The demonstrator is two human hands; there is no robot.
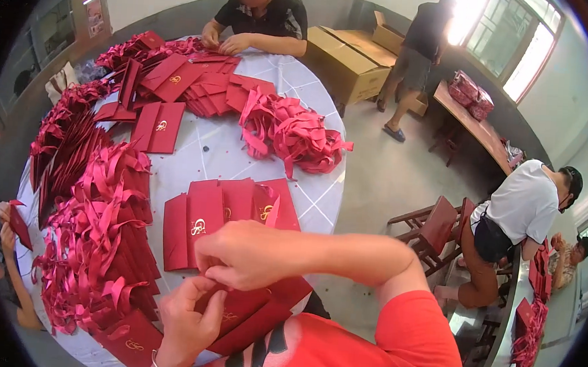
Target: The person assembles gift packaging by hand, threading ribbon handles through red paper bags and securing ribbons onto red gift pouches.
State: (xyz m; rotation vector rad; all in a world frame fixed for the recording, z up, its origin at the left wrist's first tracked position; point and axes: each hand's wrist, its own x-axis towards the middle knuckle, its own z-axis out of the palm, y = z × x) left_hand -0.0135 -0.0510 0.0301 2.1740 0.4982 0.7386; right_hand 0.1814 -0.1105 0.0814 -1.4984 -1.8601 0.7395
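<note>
My left hand (pixel 188 322) and my right hand (pixel 246 251) meet over the near part of the table, fingertips pinched together. What lies between the fingers is hidden; both are at the upper edge of a dark red folded paper bag (pixel 239 315). Just beyond my hands, several flat red paper bags (pixel 178 227) with gold lettering lie overlapping. A pink ribbon (pixel 273 212) lies across one of them. To the left spreads a long stack of red bags with pink ribbon handles (pixel 93 218). A heap of loose pink ribbons (pixel 297 133) sits at the far right of the table.
The round table has a pale cloth (pixel 187 167). Across it a person (pixel 260 20) handles red bags from a pile (pixel 209 87). Another person's hand at the left edge holds a red bag (pixel 19 226). Cardboard boxes (pixel 348 66), wooden stools (pixel 436 222) and two more people stand beyond.
</note>
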